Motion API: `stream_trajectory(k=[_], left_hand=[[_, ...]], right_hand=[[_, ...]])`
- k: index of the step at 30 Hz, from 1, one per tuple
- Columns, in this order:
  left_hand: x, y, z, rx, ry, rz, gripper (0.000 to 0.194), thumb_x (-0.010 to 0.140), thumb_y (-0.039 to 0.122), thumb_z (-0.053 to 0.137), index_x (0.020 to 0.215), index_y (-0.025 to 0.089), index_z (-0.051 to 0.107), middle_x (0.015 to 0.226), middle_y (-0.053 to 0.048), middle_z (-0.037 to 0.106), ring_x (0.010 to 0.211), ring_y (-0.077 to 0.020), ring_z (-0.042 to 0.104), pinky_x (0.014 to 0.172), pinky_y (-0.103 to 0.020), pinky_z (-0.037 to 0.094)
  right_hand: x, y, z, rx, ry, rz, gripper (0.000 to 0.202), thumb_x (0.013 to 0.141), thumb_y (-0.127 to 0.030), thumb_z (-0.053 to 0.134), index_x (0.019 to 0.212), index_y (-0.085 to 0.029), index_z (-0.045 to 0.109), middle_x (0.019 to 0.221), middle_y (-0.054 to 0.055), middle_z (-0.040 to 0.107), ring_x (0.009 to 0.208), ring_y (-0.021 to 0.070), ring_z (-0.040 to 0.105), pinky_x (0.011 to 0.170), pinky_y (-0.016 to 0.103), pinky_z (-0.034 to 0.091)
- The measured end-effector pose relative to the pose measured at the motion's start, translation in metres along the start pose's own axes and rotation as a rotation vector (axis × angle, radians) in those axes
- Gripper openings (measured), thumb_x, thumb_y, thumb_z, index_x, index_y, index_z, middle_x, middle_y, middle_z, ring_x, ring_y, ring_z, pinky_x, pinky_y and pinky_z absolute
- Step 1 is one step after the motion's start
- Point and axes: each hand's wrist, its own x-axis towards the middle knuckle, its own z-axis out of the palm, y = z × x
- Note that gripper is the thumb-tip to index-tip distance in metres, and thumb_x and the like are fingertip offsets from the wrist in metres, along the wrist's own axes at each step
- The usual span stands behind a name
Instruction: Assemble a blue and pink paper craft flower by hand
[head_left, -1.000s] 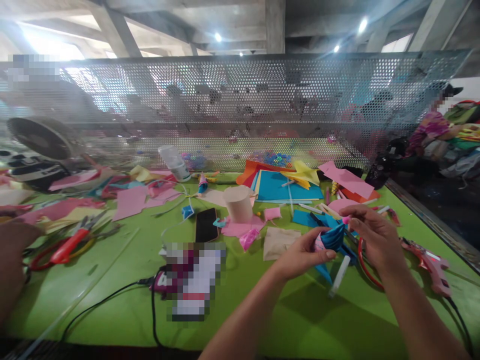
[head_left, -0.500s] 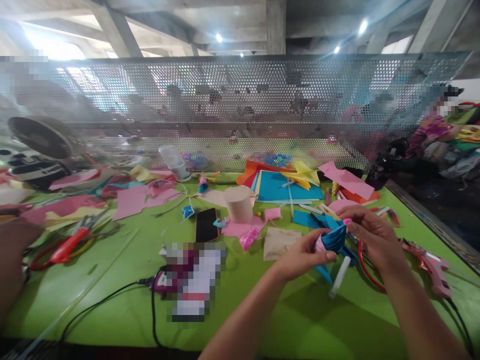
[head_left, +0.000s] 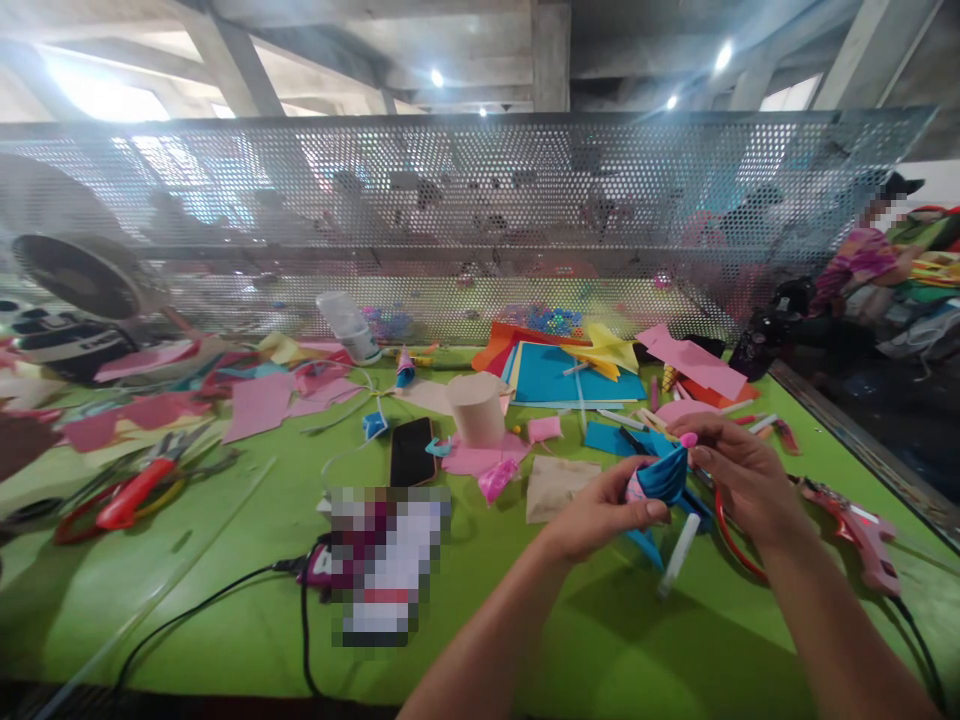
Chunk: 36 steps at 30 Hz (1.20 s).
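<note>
I have a folded blue paper fan [head_left: 664,475] pinched between both hands, up off the green table [head_left: 225,560]. My left hand [head_left: 600,512] closes thumb and fingers on its lower, narrow end, where a bit of pink shows; my right hand [head_left: 739,470] nips the upper edge with its fingertips. Both grips are narrow and closed on the paper.

I judge this to be the shaping step: the pleats are gathered and I am setting or spreading the top. The next move calls for a firm pinch at the narrow end while the right fingers work lightly along the upper edge, so the folds do not spring loose.

The fan's long axis runs from my left thumb up and away toward my right fingertips, wide end uppermost. A white stick [head_left: 679,555] lies on the table just below my hands, and a pink glue gun [head_left: 859,530] lies beyond my right wrist.
</note>
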Motion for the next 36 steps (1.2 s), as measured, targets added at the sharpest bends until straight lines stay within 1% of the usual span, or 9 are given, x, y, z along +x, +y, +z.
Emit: stream_trajectory(k=[2, 4, 9, 13, 16, 22, 30, 33, 36], left_hand=[[0.0002, -0.0001, 0.0000, -0.001, -0.007, -0.003, 0.073, 0.070, 0.057, 0.098, 0.125, 0.018, 0.069, 0.091, 0.000, 0.060, 0.085, -0.0151, 0.057, 0.074, -0.025, 0.042], [0.0004, -0.0002, 0.0003, 0.006, -0.012, -0.004, 0.073, 0.071, 0.057, 0.098, 0.125, 0.018, 0.070, 0.091, 0.000, 0.060, 0.085, -0.0158, 0.058, 0.075, -0.025, 0.042], [0.0017, -0.0016, 0.0013, 0.010, 0.026, 0.005, 0.079, 0.069, 0.057, 0.099, 0.131, 0.019, 0.068, 0.100, -0.002, 0.062, 0.091, -0.0168, 0.057, 0.082, -0.027, 0.043], [0.0033, -0.0043, 0.0010, 0.069, 0.046, 0.044, 0.076, 0.072, 0.054, 0.098, 0.132, 0.019, 0.068, 0.107, -0.003, 0.062, 0.095, -0.0175, 0.054, 0.090, -0.029, 0.044], [0.0037, -0.0057, 0.0001, 0.106, 0.059, 0.040, 0.076, 0.073, 0.055, 0.097, 0.134, 0.020, 0.068, 0.107, -0.003, 0.062, 0.096, -0.0184, 0.054, 0.090, -0.029, 0.044], [0.0028, -0.0043, 0.0000, 0.036, 0.049, 0.015, 0.077, 0.070, 0.058, 0.098, 0.132, 0.020, 0.069, 0.101, -0.002, 0.062, 0.091, -0.0172, 0.056, 0.086, -0.029, 0.043], [0.0023, -0.0027, 0.0016, 0.029, 0.054, 0.002, 0.078, 0.069, 0.057, 0.099, 0.132, 0.020, 0.069, 0.103, -0.002, 0.064, 0.091, -0.0170, 0.055, 0.092, -0.031, 0.046], [0.0025, -0.0035, 0.0007, 0.037, 0.060, 0.009, 0.079, 0.069, 0.058, 0.098, 0.132, 0.020, 0.069, 0.101, -0.002, 0.063, 0.091, -0.0174, 0.055, 0.090, -0.030, 0.045], [0.0027, -0.0048, 0.0001, 0.052, 0.057, 0.009, 0.078, 0.070, 0.058, 0.097, 0.132, 0.019, 0.069, 0.101, -0.001, 0.062, 0.091, -0.0174, 0.055, 0.087, -0.029, 0.043]], right_hand=[[0.0006, 0.0011, 0.0013, 0.006, 0.010, -0.016, 0.011, 0.090, -0.040, 0.086, 0.097, -0.032, 0.083, 0.109, 0.003, 0.074, 0.106, 0.0224, 0.065, 0.091, 0.034, 0.053], [0.0010, 0.0024, 0.0016, 0.002, 0.020, -0.020, 0.012, 0.090, -0.040, 0.086, 0.097, -0.032, 0.082, 0.108, 0.003, 0.074, 0.104, 0.0218, 0.065, 0.087, 0.033, 0.053], [0.0002, 0.0043, -0.0012, -0.135, 0.063, -0.086, 0.027, 0.089, -0.043, 0.086, 0.114, -0.033, 0.082, 0.108, 0.003, 0.072, 0.090, 0.0209, 0.061, 0.075, 0.033, 0.051], [-0.0013, 0.0037, -0.0002, -0.317, 0.121, -0.181, 0.018, 0.091, -0.040, 0.084, 0.106, -0.032, 0.080, 0.101, 0.003, 0.071, 0.086, 0.0215, 0.060, 0.076, 0.036, 0.049], [-0.0019, 0.0037, 0.0005, -0.368, 0.145, -0.220, 0.013, 0.093, -0.039, 0.083, 0.102, -0.031, 0.079, 0.099, 0.003, 0.071, 0.087, 0.0220, 0.060, 0.078, 0.036, 0.049], [-0.0022, 0.0027, -0.0018, -0.344, 0.081, -0.163, 0.027, 0.096, -0.041, 0.079, 0.121, -0.033, 0.079, 0.107, 0.003, 0.072, 0.084, 0.0203, 0.058, 0.075, 0.035, 0.048], [-0.0025, -0.0038, 0.0053, -0.417, 0.161, -0.297, 0.009, 0.096, -0.036, 0.079, 0.103, -0.032, 0.081, 0.101, 0.003, 0.075, 0.089, 0.0232, 0.064, 0.079, 0.038, 0.051], [-0.0024, -0.0030, 0.0042, -0.374, 0.144, -0.258, 0.013, 0.095, -0.039, 0.080, 0.106, -0.033, 0.083, 0.105, 0.004, 0.077, 0.091, 0.0241, 0.065, 0.079, 0.038, 0.052], [-0.0018, -0.0007, 0.0030, -0.249, 0.109, -0.174, 0.019, 0.096, -0.041, 0.079, 0.111, -0.032, 0.083, 0.107, 0.004, 0.076, 0.087, 0.0223, 0.065, 0.076, 0.036, 0.052]])
